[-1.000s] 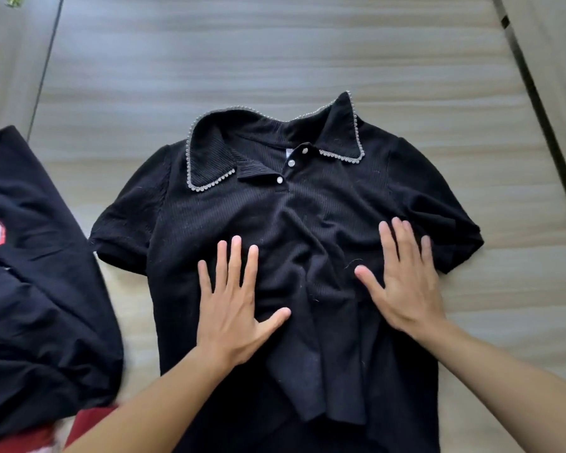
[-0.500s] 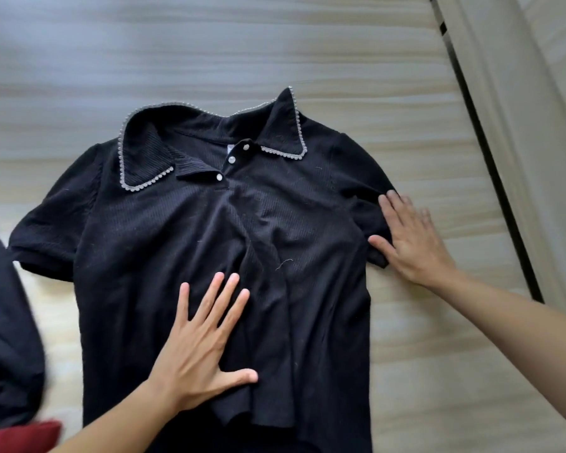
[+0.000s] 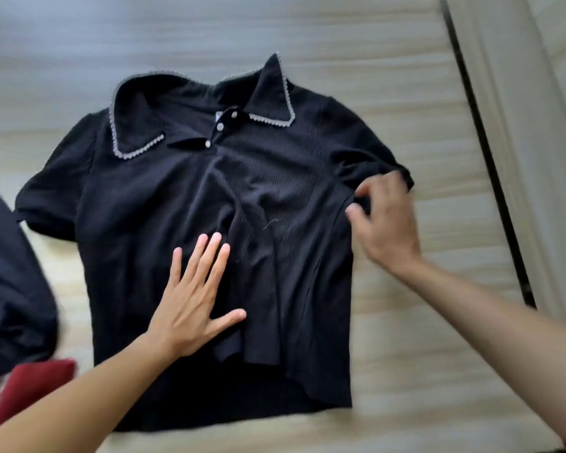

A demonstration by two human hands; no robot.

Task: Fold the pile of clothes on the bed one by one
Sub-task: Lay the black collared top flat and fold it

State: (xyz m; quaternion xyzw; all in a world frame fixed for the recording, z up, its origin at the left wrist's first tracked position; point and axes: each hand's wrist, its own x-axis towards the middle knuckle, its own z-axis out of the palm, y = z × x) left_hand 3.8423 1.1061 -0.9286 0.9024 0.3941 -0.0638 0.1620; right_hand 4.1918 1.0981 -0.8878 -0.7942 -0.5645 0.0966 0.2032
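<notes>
Left grip [image 3: 190, 299] lies flat, fingers spread, pressing the black shirt [image 3: 144, 207] on the bed [image 3: 406, 322]; the shirt's collar-to-hem axis runs away from it. Right grip [image 3: 386, 220] curls at the sleeve [image 3: 366, 158] beside it, best placed to fold that side inward. Blur hides whether it pinches.

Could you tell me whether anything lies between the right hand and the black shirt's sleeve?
Nothing visible does. The right hand is at the sleeve of the black shirt, fingers curled on it; blur hides whether they grip.
</notes>
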